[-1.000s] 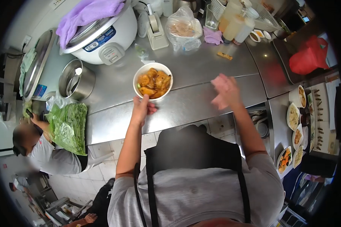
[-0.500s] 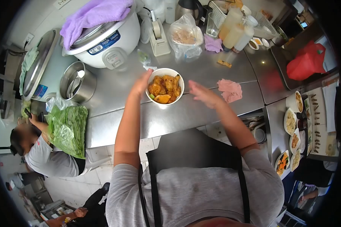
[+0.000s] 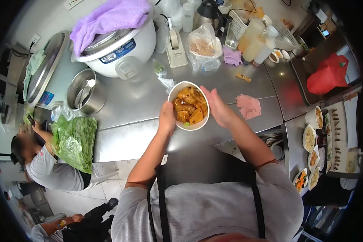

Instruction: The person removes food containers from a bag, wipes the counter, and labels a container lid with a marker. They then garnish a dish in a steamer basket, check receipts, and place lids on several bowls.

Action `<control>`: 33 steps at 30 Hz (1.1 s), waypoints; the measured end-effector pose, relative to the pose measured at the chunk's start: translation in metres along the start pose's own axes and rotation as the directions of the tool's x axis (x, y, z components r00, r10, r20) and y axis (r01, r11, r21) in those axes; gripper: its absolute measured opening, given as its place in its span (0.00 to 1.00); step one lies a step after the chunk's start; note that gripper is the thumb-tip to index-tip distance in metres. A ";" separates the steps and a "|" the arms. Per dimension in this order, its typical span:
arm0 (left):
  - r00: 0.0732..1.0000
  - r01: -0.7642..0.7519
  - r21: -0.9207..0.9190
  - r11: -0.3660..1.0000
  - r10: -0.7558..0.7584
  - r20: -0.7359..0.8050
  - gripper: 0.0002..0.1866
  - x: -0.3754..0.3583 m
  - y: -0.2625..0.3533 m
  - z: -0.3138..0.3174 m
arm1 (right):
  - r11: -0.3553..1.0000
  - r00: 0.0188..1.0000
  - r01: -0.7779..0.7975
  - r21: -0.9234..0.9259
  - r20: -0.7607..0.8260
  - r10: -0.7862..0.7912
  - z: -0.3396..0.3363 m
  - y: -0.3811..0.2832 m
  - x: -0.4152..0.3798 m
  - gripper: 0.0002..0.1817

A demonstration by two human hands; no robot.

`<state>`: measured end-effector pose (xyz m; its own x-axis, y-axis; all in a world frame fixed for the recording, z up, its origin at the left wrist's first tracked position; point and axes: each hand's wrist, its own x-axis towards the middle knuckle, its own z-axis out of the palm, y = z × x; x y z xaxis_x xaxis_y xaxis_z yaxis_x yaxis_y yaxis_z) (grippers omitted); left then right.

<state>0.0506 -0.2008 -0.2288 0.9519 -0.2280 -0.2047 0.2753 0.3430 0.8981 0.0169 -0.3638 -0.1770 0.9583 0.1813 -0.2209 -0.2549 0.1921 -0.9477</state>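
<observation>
A white bowl (image 3: 201,123) of saucy orange-brown food is lifted above the steel counter (image 3: 141,97). My left hand (image 3: 166,117) grips its left rim. My right hand (image 3: 217,107) lies flat against its right side, fingers extended. A pink cloth (image 3: 248,106) rests on the counter just right of my right hand.
A large rice cooker (image 3: 121,48) under a purple towel, a steel pot (image 3: 84,93), a tape dispenser (image 3: 175,44), a plastic bag (image 3: 203,46) and squeeze bottles (image 3: 257,43) stand behind. A bag of greens (image 3: 74,139) and a seated person (image 3: 40,161) are at left. Plated dishes (image 3: 312,139) sit at right.
The bowl has come up off the counter toward me. My right hand left the pink cloth on the counter and came against the bowl's right side.
</observation>
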 end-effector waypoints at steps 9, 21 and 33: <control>0.985 0.118 0.310 0.943 -0.151 0.086 0.18 0.022 -0.002 0.007 | 0.950 0.987 -0.094 0.299 -0.100 0.129 -0.045 0.007 0.013 0.46; 0.984 -0.112 0.532 0.839 0.020 0.175 0.13 0.063 -0.003 0.009 | 0.460 0.630 -0.669 -0.584 -0.774 -0.067 -0.226 0.069 -0.078 0.14; 0.980 -0.172 0.631 0.757 0.070 0.184 0.10 0.064 -0.005 0.021 | 0.825 0.948 0.193 -0.531 -0.118 -0.297 -0.114 0.024 0.026 0.06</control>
<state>0.1068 -0.2363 -0.2379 0.9277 -0.3673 -0.0662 -0.0407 -0.2757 0.9604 0.0503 -0.4648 -0.2316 0.9990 0.0010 0.0451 0.0431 -0.3184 -0.9470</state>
